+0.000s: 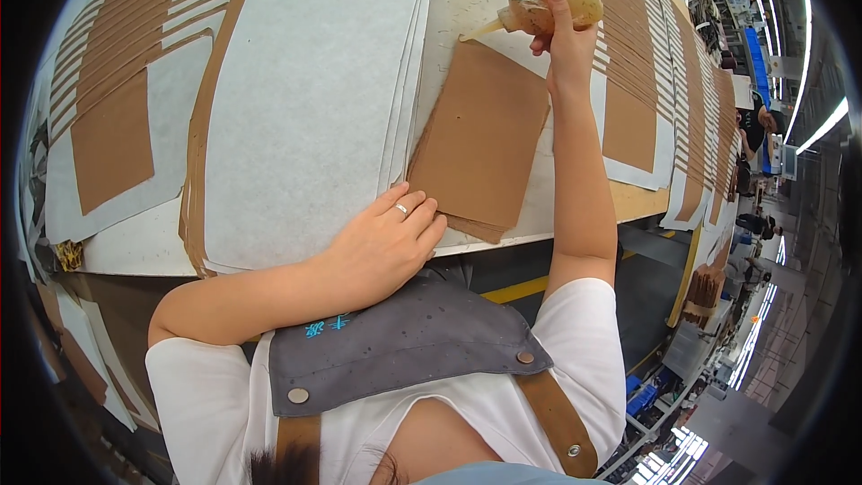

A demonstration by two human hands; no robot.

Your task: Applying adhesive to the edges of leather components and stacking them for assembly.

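— What have we got around the work?

— Close on the left of the brown sheets (pixel 485 135) we see a big pile of white sheets (pixel 314 90); past it, brown pieces (pixel 112 148) overlap in stepped rows on white backing. Similar rows (pixel 630 130) run off on the right. All of it lies on a pale table (pixel 135 250).

— Anything in our way?

— The right forearm (pixel 579 162) hides a strip of tabletop just beside the brown stack, and our left hand (pixel 395 238) covers part of the near edge. Farther right we make out a person (pixel 761 124) in dark clothing among blurred shelving.

— And our hands?

— The right hand (pixel 561 36) is wrapped round a clear squeeze bottle (pixel 534 7) with amber contents, tilted so its nozzle (pixel 485 30) slants down to the stack's far left corner; we can't tell whether the tip touches. The left lies palm down, fingers loosely together, a ring (pixel 401 208) on one, fingertips by the near left corner. We can't tell whether they press.

— Any writing?

— Turquoise characters (pixel 328 326) on our dark grey apron (pixel 395 346), bent by the folds.
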